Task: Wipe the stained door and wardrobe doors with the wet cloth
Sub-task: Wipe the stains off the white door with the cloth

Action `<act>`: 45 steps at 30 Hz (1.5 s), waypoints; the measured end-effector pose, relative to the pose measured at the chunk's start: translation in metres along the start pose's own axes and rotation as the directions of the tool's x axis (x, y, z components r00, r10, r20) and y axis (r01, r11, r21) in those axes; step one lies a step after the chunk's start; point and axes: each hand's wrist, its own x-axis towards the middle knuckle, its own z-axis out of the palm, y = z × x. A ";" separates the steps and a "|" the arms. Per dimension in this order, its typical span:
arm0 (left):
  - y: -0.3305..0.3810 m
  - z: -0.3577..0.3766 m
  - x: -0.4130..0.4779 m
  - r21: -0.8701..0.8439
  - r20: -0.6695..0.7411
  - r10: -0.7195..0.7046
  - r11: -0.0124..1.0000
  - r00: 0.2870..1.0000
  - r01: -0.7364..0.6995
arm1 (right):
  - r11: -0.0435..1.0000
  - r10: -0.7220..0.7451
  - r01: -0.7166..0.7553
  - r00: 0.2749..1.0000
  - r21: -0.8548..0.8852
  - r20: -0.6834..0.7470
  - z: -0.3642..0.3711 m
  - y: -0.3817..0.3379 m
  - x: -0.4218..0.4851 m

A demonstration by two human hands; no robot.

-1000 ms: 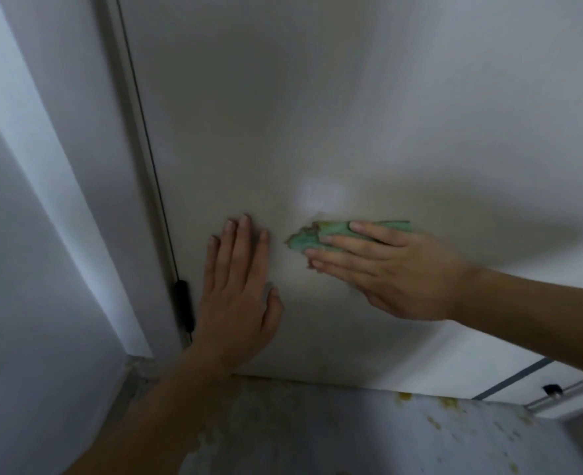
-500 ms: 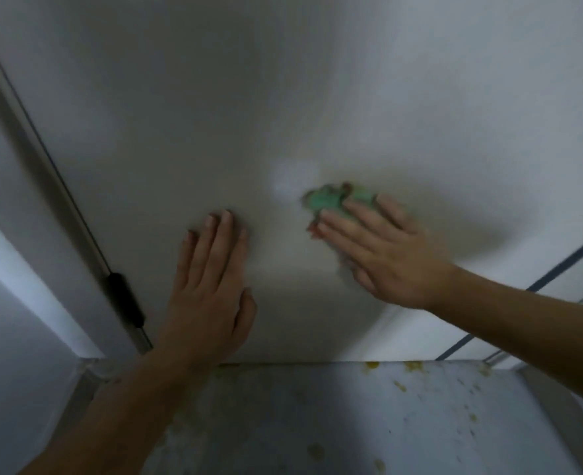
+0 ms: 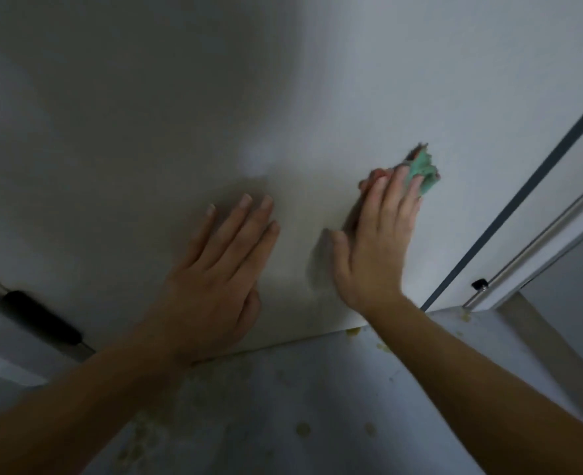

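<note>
Moved: right hand (image 3: 376, 248) and cloth (image 3: 422, 169) slid right on door (image 3: 146, 132).
Cloth: mostly hidden under straight pressing fingers (image 3: 391, 193), blurred.
Left hand (image 3: 221, 269): flat and unclenched on door.

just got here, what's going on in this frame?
A person is wiping a white door with a green cloth. The right hand presses the cloth flat against the door, fingers straight. The left hand rests flat on the door beside it, holding nothing. The floor below is dotted with yellowish specks.
</note>
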 end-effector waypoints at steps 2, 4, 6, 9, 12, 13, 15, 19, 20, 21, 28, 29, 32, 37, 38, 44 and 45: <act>-0.002 0.002 0.001 0.008 -0.001 0.008 1.000 1.000 -0.008 | 0.992 -0.124 0.124 0.989 -0.004 0.076 0.025 -0.033 -0.026; -0.006 0.003 0.001 0.012 0.012 0.021 1.000 1.000 -0.021 | 0.949 -0.307 0.313 0.943 -0.029 0.124 0.044 -0.047 -0.052; -0.012 0.005 0.001 0.042 0.035 0.040 0.998 0.999 -0.042 | 0.952 -0.297 0.302 0.951 -0.055 0.083 0.048 -0.033 -0.058; -0.014 0.008 0.001 0.114 0.072 0.055 0.991 0.996 -0.063 | 0.994 0.109 -0.109 0.994 -0.026 -0.021 0.034 0.001 -0.042; -0.013 0.012 0.001 0.127 0.069 0.053 0.990 0.996 -0.061 | 0.923 0.377 -0.365 0.921 0.122 -0.096 0.028 0.002 -0.028; -0.012 0.013 0.001 0.124 0.063 0.051 0.991 0.997 -0.059 | 0.935 0.339 -0.326 0.937 0.143 -0.082 0.031 -0.011 -0.029; -0.011 0.015 0.002 0.128 0.049 0.061 0.990 0.997 -0.067 | 0.975 0.171 -0.168 0.985 0.142 -0.009 0.039 -0.039 -0.037; -0.001 0.023 0.012 0.128 0.076 0.129 0.982 0.989 -0.138 | 0.960 0.213 -0.199 0.976 0.195 -0.053 0.048 -0.040 -0.049; 0.001 0.026 0.014 0.122 0.081 0.143 0.981 0.986 -0.152 | 0.900 0.356 -0.325 0.933 0.289 -0.059 0.051 -0.040 -0.054; 0.003 0.028 0.017 0.115 0.086 0.152 0.980 0.985 -0.161 | 0.805 0.505 -0.455 0.862 0.381 -0.038 0.059 -0.040 -0.064; 0.023 0.041 0.030 0.110 0.137 0.227 0.964 0.964 -0.242 | -0.113 0.815 -0.904 0.152 0.412 0.558 0.102 -0.025 -0.146; 0.024 0.043 0.030 0.116 0.146 0.235 0.961 0.961 -0.252 | -0.133 0.850 -0.871 0.145 0.472 0.507 0.097 -0.026 -0.136; 0.020 0.050 0.032 0.140 0.131 0.241 0.956 0.962 -0.258 | 0.008 0.868 -0.731 0.344 0.682 0.359 0.079 -0.040 -0.104; 0.019 0.052 0.030 0.147 0.120 0.240 0.955 0.963 -0.256 | 0.003 0.886 -0.797 0.282 0.604 0.368 0.101 -0.035 -0.136; 0.019 0.051 0.030 0.150 0.128 0.243 0.954 0.962 -0.261 | -0.141 0.890 -0.817 0.143 0.560 0.432 0.109 -0.026 -0.144; 0.018 0.054 0.030 0.156 0.120 0.245 0.953 0.962 -0.262 | -0.437 0.857 -0.729 -0.161 0.526 0.489 0.112 -0.017 -0.162; 0.018 0.054 0.030 0.156 0.119 0.250 0.951 0.961 -0.266 | -0.405 0.870 -0.738 -0.131 0.539 0.475 0.113 -0.017 -0.163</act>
